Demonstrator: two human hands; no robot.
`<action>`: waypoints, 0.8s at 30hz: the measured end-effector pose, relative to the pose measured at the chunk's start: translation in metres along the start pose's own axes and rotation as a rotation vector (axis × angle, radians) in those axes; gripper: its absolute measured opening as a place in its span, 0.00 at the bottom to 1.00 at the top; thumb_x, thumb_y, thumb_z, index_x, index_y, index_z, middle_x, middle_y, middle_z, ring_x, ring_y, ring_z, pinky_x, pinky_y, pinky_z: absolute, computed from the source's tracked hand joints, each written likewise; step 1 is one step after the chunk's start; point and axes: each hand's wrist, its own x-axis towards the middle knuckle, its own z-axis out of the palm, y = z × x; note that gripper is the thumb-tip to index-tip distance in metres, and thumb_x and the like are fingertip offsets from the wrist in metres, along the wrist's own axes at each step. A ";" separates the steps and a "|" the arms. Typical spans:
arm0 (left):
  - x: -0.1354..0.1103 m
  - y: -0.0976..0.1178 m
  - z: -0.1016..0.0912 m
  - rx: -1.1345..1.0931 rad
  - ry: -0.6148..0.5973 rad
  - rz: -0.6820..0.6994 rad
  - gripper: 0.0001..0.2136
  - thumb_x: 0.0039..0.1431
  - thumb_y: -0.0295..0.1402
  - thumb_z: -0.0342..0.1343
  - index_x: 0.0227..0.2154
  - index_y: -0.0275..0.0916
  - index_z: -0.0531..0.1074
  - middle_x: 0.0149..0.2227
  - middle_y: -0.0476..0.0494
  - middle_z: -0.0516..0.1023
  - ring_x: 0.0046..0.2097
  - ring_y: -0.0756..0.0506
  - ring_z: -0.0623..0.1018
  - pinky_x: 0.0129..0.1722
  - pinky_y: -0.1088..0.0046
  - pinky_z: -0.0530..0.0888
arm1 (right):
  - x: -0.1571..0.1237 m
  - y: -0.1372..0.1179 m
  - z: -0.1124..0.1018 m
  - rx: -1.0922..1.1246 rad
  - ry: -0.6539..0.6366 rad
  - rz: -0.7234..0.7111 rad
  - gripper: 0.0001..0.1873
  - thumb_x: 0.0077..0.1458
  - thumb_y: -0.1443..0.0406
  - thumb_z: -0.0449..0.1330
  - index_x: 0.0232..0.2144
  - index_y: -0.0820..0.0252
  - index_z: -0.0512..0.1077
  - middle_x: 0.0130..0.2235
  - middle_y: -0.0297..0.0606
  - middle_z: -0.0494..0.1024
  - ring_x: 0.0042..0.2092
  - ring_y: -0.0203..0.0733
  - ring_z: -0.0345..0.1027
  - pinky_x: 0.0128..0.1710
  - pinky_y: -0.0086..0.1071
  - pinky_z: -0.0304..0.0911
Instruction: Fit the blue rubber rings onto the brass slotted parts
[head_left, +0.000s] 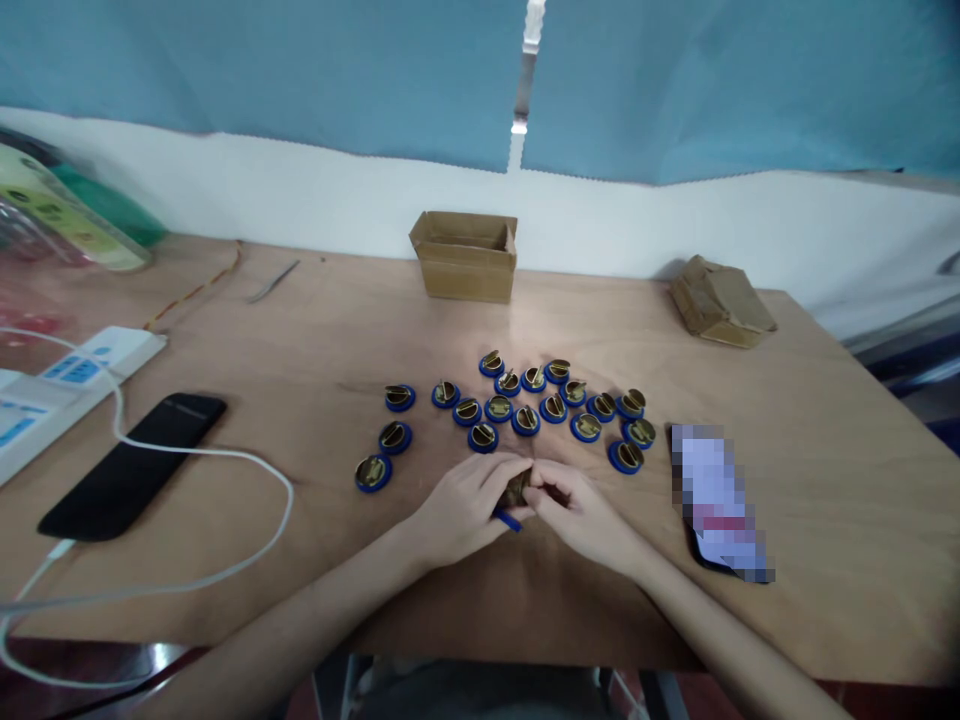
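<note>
Both my hands meet at the near middle of the wooden table (300, 340). My left hand (465, 505) is closed around a round blue-rimmed part with a brass centre (516, 492). My right hand (581, 510) pinches at the same part from the right, fingers curled. Just beyond my hands lie several similar blue discs with brass clips (525, 405), spread in a loose cluster, with three more set off to the left (373, 472).
An open cardboard box (465, 255) stands at the back, a closed brown packet (721, 300) at the back right. A phone with a lit screen (718, 505) lies right of my hands. A black phone (135, 465), white cable (247, 460) and power strip (67, 385) lie left.
</note>
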 end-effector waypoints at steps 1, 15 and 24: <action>0.000 0.000 0.000 0.003 -0.003 -0.006 0.16 0.68 0.38 0.55 0.55 0.39 0.66 0.49 0.36 0.81 0.49 0.39 0.82 0.48 0.61 0.79 | 0.000 0.000 0.000 0.009 -0.003 -0.002 0.15 0.60 0.67 0.55 0.22 0.57 0.57 0.27 0.31 0.66 0.31 0.37 0.58 0.31 0.30 0.53; 0.000 0.003 0.000 0.024 0.034 0.012 0.17 0.68 0.38 0.55 0.55 0.38 0.66 0.49 0.37 0.80 0.49 0.40 0.82 0.48 0.62 0.80 | 0.000 -0.005 -0.001 0.101 -0.008 0.000 0.14 0.61 0.66 0.54 0.23 0.57 0.59 0.26 0.31 0.64 0.30 0.37 0.57 0.31 0.31 0.52; 0.001 0.005 0.000 0.029 0.071 0.046 0.17 0.67 0.38 0.56 0.55 0.38 0.65 0.47 0.36 0.81 0.47 0.40 0.83 0.47 0.63 0.80 | 0.000 -0.008 -0.003 0.124 -0.038 -0.022 0.16 0.60 0.66 0.54 0.22 0.56 0.55 0.26 0.30 0.61 0.30 0.37 0.55 0.30 0.31 0.50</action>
